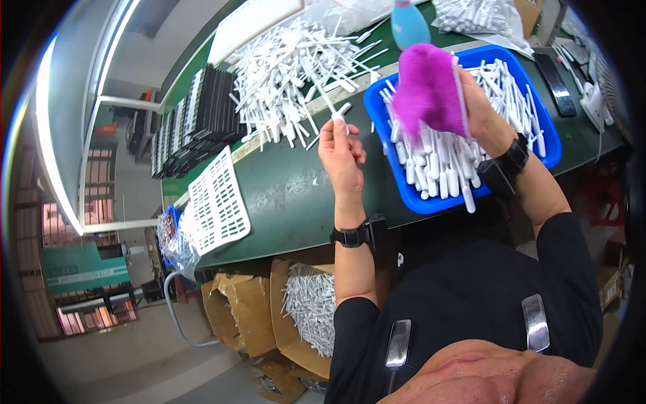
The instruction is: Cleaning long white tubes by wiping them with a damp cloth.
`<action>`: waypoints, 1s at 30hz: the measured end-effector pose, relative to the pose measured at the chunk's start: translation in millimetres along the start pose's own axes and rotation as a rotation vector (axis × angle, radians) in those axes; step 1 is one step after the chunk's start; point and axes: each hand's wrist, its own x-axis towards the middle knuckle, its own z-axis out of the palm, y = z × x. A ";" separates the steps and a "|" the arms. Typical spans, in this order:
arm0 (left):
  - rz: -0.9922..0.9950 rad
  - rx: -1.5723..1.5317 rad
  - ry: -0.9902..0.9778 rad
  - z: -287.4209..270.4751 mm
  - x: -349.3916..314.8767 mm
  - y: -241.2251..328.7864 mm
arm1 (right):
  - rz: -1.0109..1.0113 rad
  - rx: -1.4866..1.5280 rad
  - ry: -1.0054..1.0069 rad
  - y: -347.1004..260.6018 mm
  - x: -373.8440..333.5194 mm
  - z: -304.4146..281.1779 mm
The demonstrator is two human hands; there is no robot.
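Thumb and fingers of my left hand [343, 151] pinch a slim white plastic stick with a thicker end [338, 117], beside a big loose pile of similar white sticks [279, 74]. My right hand [481, 111] is closed on a magenta cloth [434, 94], partly smeared by motion. The cloth hangs over a blue plastic tub [410, 200] filled with white sticks [444, 168], hiding part of them. Both hands are above the green worktable [289, 202].
Black slotted trays [202, 111] stand stacked left of the pile, near a white perforated tray [219, 202]. A light-blue bottle [409, 27] stands behind the tub, and a dark phone-like device [555, 84] lies right. Cardboard boxes [249, 313] sit below the table's front edge.
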 end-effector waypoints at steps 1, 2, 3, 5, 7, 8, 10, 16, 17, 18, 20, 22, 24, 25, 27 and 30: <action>-0.016 0.021 -0.047 10.9 -3.0 -1.4 | -0.017 0.058 -0.044 4.0 1.0 -1.1; -0.028 0.014 -0.074 23.9 -5.8 -7.0 | -0.042 0.051 -0.027 9.7 1.0 -2.7; 0.086 0.223 -0.124 37.4 -9.0 -16.1 | 0.008 0.006 -0.042 19.5 4.2 -5.8; 0.333 0.628 -0.225 65.3 -17.2 -33.4 | 0.032 -0.047 -0.035 29.3 7.7 -9.8; 0.385 0.738 -0.283 84.2 -35.1 -42.1 | -0.346 -0.627 0.217 34.0 10.4 -12.4; 0.444 0.863 -0.309 89.8 -46.6 -43.7 | -0.524 -0.916 0.348 31.7 7.8 -15.6; 0.503 0.985 -0.338 96.9 -62.8 -38.8 | -0.463 -0.666 0.311 -3.1 9.4 -25.1; -0.687 -0.396 -0.571 85.6 -66.4 -17.2 | -0.231 -0.004 0.080 -15.2 23.2 -34.9; -0.674 -0.535 -0.560 82.1 -63.6 -17.2 | -0.222 -0.002 0.075 -11.4 22.4 -23.6; -0.668 -0.535 -0.551 81.4 -64.8 -17.2 | -0.193 -0.025 0.131 -6.7 17.4 -12.8; -0.453 -0.182 -0.476 87.6 -72.6 -20.4 | -0.136 -0.080 0.237 -0.4 5.8 8.8; -0.337 -0.009 -0.427 91.6 -78.5 -31.5 | -0.134 -0.209 0.216 4.1 0.6 18.3; 0.209 0.571 -0.329 86.1 -77.6 -58.6 | -0.147 -0.456 0.192 8.6 -2.0 24.6; 0.479 0.851 -0.273 91.2 -78.3 -58.4 | -0.148 -0.457 0.196 8.2 -1.6 20.8; 0.352 0.797 -0.284 90.1 -78.3 -51.5 | -0.287 -0.429 0.201 8.9 4.3 9.0; 0.105 0.691 -0.293 89.5 -77.0 -43.5 | -0.363 -0.438 0.205 10.8 8.4 0.5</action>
